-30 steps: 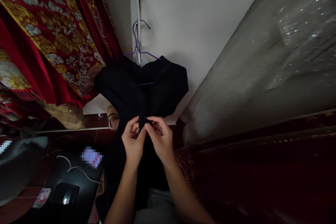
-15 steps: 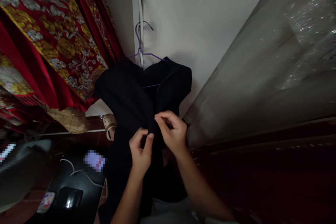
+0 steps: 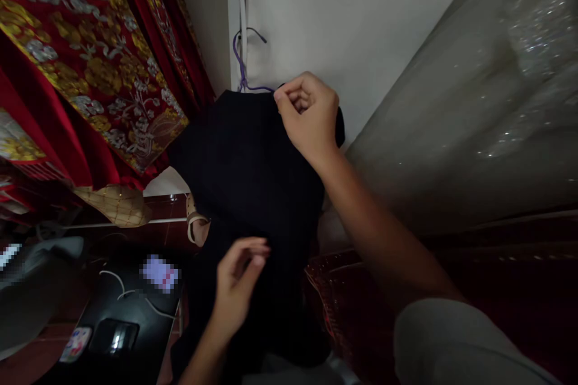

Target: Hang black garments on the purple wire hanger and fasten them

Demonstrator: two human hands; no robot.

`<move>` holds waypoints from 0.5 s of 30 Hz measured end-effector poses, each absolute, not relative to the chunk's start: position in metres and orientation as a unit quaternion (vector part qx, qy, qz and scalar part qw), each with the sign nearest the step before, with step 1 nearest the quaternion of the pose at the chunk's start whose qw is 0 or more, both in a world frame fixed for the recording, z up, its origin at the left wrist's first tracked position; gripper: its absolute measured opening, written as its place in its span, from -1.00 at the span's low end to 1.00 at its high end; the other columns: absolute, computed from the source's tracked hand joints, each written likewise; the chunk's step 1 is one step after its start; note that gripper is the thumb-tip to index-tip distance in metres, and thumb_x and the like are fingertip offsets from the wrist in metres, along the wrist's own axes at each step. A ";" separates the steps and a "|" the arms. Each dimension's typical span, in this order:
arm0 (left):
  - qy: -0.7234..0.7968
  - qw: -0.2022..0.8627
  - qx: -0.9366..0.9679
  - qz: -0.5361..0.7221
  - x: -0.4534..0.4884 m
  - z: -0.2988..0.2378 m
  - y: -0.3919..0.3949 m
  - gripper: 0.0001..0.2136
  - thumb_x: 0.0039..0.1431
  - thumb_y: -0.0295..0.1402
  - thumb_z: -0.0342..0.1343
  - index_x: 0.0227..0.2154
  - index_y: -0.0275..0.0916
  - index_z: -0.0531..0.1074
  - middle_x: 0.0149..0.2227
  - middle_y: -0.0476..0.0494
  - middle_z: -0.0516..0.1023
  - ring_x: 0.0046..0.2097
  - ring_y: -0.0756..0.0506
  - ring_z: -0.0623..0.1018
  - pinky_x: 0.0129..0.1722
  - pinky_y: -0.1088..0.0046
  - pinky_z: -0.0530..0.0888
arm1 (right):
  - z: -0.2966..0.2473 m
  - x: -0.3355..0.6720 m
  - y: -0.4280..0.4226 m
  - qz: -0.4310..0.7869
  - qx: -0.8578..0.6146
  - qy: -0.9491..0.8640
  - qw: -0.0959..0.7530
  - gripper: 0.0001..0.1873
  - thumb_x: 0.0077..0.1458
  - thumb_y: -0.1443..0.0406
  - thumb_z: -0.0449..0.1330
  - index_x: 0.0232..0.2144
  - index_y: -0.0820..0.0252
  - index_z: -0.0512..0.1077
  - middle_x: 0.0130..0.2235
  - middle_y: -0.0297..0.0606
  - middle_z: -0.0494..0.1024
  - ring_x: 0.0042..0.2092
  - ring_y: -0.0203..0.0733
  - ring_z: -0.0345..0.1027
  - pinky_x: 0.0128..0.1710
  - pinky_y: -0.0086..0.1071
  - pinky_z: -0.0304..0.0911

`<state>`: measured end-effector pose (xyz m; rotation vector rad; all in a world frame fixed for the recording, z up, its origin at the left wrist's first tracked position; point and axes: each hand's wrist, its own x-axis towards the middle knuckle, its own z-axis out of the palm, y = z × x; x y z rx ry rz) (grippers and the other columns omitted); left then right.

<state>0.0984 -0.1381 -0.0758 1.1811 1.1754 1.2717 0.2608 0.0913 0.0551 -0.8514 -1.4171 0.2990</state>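
A black garment [image 3: 244, 162] hangs on a purple wire hanger [image 3: 236, 48] against the wall. My right hand [image 3: 311, 111] is closed in a pinch at the garment's neckline, beside the hanger's shoulder. The fingers hide the small piece they grip; the front closing up beneath them points to a zipper pull. Lower down, my left hand [image 3: 237, 277] is in front of the dark cloth, fingers loosely bent and slightly blurred, thumb a little apart from them. Whether its fingertips touch the cloth is hard to see.
Red embroidered cloth [image 3: 117, 72] hangs at the left. Sparkly pale fabric under a clear cover [image 3: 451, 108] is at the right. A black table [image 3: 139, 367] at lower left bears phones and a white cable [image 3: 156, 310]. Behind the garment, a person's sandalled foot [image 3: 198, 228] shows.
My right hand has risen from mid-garment to the neckline, and the open V at the neck has closed. My left hand is slightly lower, with its pinch loosened.
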 end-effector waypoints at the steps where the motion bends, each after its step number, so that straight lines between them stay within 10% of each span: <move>1: 0.525 0.471 0.495 0.507 0.073 -0.075 -0.146 -0.75 0.27 -0.04 0.21 -0.17 -0.08 0.52 -0.18 -0.14 0.59 -0.09 -0.21 0.57 -0.01 0.27 0.50 | 0.051 0.263 0.088 0.129 -0.379 -0.629 0.666 -0.82 0.24 0.28 0.27 -0.41 0.11 0.39 -0.44 -0.41 0.43 -0.40 -0.32 0.33 -0.28 -0.37 0.35; 4: 0.620 0.449 0.578 0.281 0.005 -0.083 -0.175 -0.71 0.34 -0.01 0.10 -0.26 -0.12 0.51 -0.21 -0.13 0.60 -0.10 -0.23 0.58 0.03 0.19 0.50 | 0.042 0.268 0.086 0.113 -0.382 -0.631 0.666 -0.81 0.22 0.36 0.24 -0.44 0.13 0.35 -0.46 -0.44 0.44 -0.44 -0.36 0.30 -0.36 -0.40 0.29; 8: 0.618 0.482 0.620 -0.039 -0.013 -0.129 -0.224 -0.29 -0.01 -0.14 0.41 0.24 -0.13 0.41 0.33 -0.27 0.42 0.35 -0.40 0.38 0.35 0.07 0.33 | 0.031 0.267 0.089 0.082 -0.373 -0.642 0.664 -0.83 0.23 0.36 0.22 -0.42 0.14 0.35 -0.47 -0.43 0.42 -0.46 -0.35 0.30 -0.39 -0.41 0.28; 15: 0.578 0.534 0.613 0.074 0.091 -0.200 -0.265 -0.50 0.28 -0.40 -0.02 0.27 -0.13 0.45 0.26 -0.24 0.50 0.32 -0.24 0.47 0.39 0.23 0.34 | 0.029 0.263 0.090 0.089 -0.375 -0.670 0.634 -0.78 0.28 0.17 0.25 -0.38 0.14 0.40 -0.45 -0.39 0.43 -0.40 -0.30 0.37 -0.28 -0.36 0.42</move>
